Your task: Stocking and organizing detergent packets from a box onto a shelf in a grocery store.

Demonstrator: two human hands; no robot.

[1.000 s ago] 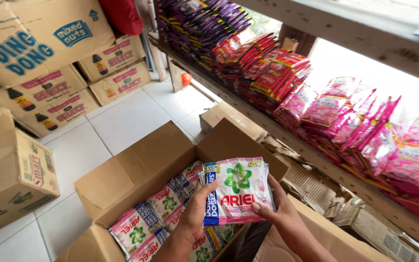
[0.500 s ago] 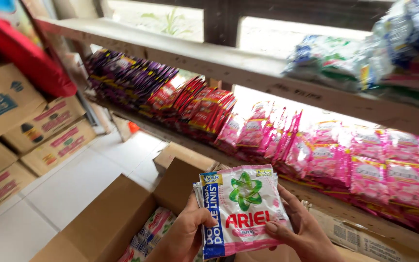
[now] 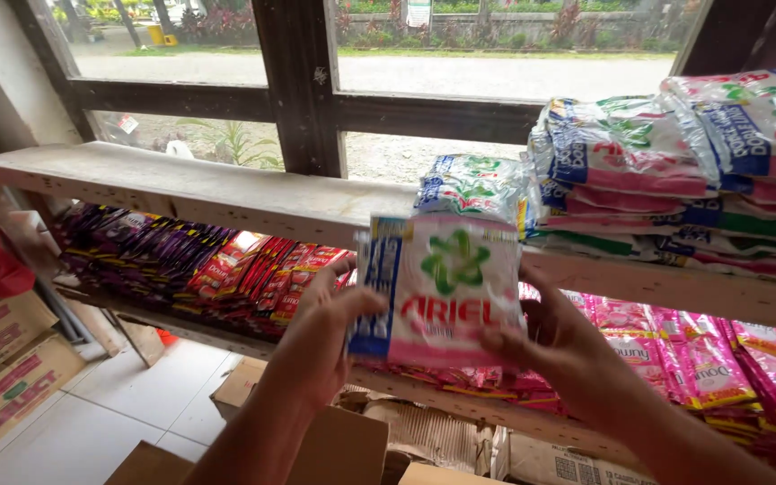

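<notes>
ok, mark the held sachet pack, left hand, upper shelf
sachet pack (image 3: pixel 446 292), head view, middle of its front face
left hand (image 3: pixel 321 337), head view, back of the hand
upper shelf (image 3: pixel 199 189), head view, bare top board

The packet stack (image 3: pixel 440 289) is motion-blurred; its lower edge hides behind both grips, and the carton (image 3: pixel 334 449) is cut off below.

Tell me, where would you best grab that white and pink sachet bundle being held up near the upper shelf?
By its two short side edges, as now: the left hand clamps the blue-striped left edge and the right hand the right edge of the sachet bundle. It is flat, soft and faces the camera upright, so gripping from both sides likely keeps it from sagging or fanning apart.
</notes>
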